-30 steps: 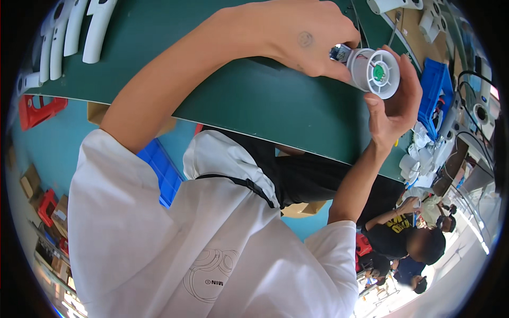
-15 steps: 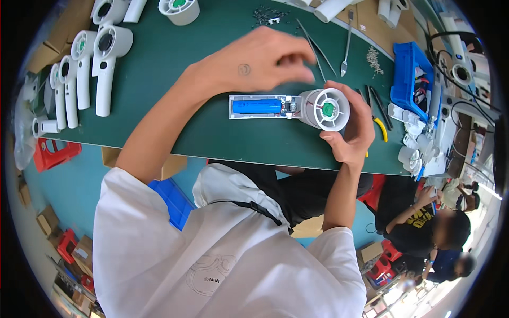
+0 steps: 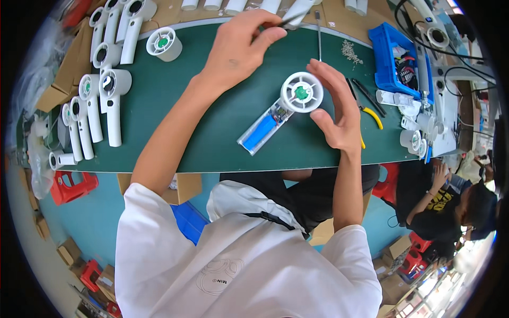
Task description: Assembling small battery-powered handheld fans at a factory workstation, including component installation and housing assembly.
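A white handheld fan lies on the green table with its round grille up. Its handle is open at the lower left and shows a blue battery cell and a small circuit board. My right hand curves around the right side of the fan head, thumb and fingers apart; whether a fingertip touches it, I cannot tell. Up at the table's far side, my left hand pinches dark tweezers, partly hidden by the fingers.
Several white fan bodies stand along the left, with a separate fan head near them. Small screws lie in a heap at the back right, beside a metal tool. Yellow-handled pliers and a blue bin are at the right.
My left hand has moved up and away from the fan and picked up the tweezers. The fan has turned, its handle swinging toward me, and my right hand's hold has loosened.
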Tool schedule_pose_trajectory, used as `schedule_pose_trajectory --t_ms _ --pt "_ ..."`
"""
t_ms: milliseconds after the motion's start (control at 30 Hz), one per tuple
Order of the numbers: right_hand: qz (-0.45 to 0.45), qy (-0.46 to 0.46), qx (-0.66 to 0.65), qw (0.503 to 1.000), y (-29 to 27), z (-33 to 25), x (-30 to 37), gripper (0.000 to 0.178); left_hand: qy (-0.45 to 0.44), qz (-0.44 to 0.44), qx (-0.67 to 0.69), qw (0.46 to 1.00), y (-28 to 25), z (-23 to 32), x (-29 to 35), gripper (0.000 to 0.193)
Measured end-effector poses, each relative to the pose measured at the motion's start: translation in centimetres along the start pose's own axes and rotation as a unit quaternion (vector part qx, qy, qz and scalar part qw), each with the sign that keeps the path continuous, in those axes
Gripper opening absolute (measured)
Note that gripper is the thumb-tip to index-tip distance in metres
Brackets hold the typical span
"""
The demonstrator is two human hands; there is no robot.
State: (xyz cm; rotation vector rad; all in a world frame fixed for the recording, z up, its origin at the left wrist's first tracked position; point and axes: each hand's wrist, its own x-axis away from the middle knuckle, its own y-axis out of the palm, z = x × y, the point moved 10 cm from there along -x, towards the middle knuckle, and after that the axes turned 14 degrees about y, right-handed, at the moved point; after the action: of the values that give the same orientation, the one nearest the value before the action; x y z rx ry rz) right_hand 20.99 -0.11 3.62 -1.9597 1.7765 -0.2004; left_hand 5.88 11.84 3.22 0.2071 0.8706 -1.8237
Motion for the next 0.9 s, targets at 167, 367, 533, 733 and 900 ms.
schedule_pose_trajectory --t_ms 167,367,533,733,900 --pt "0.179 -0.081 -0.055 0.979 -3.4 -2.8 1.6 0.055 0.011 -0.054 0.331 0.942 1.1 6.5 0.2 0.021" --pt "0.187 -0.02 -0.217 0.958 -2.6 -6.0 2.3 0.036 0.176 -0.096 0.226 0.953 2.7 12.7 2.0 0.019" --pt "0.247 0.031 -0.379 0.891 -5.6 -2.7 4.7 0.023 0.279 -0.059 0.145 0.947 -0.3 11.2 1.3 0.039" --pt "-0.016 0.268 -0.034 0.963 0.9 1.3 7.5 0.024 0.169 -0.225 0.261 0.923 4.5 6.0 3.3 0.067" --pt "-0.019 0.344 -0.025 0.939 1.9 2.9 6.6 0.018 0.107 -0.247 0.314 0.91 6.5 4.9 4.6 0.064"
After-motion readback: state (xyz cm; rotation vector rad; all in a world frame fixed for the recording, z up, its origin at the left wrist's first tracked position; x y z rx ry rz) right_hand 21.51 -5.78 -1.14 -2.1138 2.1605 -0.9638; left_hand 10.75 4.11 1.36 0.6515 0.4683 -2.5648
